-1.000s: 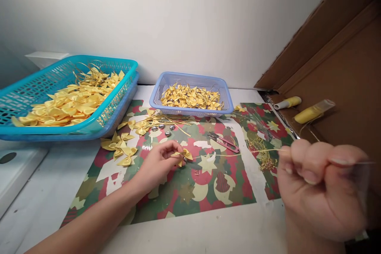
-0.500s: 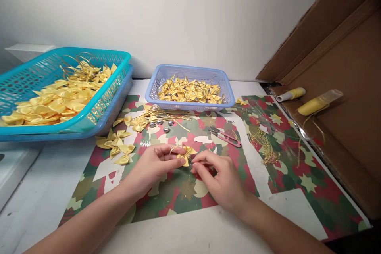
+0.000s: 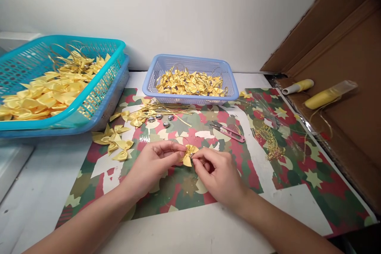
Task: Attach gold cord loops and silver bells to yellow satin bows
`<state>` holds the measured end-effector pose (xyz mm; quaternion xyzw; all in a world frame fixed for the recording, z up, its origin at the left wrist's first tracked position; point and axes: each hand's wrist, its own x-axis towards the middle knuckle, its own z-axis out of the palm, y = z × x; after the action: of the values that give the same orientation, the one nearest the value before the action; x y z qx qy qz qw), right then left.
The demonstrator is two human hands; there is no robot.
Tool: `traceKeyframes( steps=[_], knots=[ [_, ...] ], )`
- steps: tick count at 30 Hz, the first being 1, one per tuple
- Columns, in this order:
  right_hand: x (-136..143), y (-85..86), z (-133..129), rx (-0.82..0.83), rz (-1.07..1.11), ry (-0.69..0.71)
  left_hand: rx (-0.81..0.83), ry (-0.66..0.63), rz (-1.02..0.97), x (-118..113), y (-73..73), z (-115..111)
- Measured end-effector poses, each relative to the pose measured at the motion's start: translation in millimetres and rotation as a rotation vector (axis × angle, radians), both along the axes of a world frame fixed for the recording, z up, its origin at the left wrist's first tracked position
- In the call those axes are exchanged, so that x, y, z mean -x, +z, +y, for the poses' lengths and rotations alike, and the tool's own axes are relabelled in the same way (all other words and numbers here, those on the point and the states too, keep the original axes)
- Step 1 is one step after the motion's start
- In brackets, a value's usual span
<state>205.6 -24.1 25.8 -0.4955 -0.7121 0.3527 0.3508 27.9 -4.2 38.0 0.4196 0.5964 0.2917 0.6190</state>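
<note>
A yellow ribbon bow (image 3: 188, 159) with a thin gold cord loop is held over the patterned sheet (image 3: 178, 190). My left hand (image 3: 157, 160) pinches its left side between thumb and fingers. At the bow's right side, my right hand (image 3: 218, 170) has thumb and forefinger pressed together beside a small silver bell (image 3: 192, 155); whether it grips the bell or a bit of cord is hidden. Loose yellow bows (image 3: 114, 141) lie to the left. Several silver jingle bells (image 3: 166, 124) and a bundle of gold cords (image 3: 175, 109) lie beyond my hands.
A lilac basket (image 3: 190, 99) of belled bows stands at the back. The turquoise basket (image 3: 119, 53) full of bows sits at left on a blue one. Pink thread snips (image 3: 229, 131) lie right of centre, near cord scraps (image 3: 272, 147). Yellow thread spools (image 3: 324, 97) stick out from the cardboard wall (image 3: 336, 51).
The camera view has shifted slightly. Both hands stay at the bow, and the right fingertips have moved in closer against it near the bell.
</note>
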Motion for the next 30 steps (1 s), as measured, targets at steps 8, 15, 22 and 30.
traceKeyframes(
  steps=[8, 15, 22, 30],
  knots=[
    [-0.9, 3.2, 1.6, -0.004, -0.043, -0.002, -0.017, -0.009, -0.019, -2.9, 1.5, -0.6],
    [-1.6, 4.4, 1.3, 0.000, -0.064, -0.007, -0.078, -0.026, -0.058, -4.1, -0.2, -2.0],
    [-2.7, 2.7, 1.3, 0.025, -0.080, -0.012, -0.122, -0.068, -0.063, -4.7, -3.3, -2.7],
    [-3.4, 3.5, 1.9, 0.083, -0.108, -0.030, -0.133, -0.064, -0.060, -5.3, -4.9, -3.5]
  ],
)
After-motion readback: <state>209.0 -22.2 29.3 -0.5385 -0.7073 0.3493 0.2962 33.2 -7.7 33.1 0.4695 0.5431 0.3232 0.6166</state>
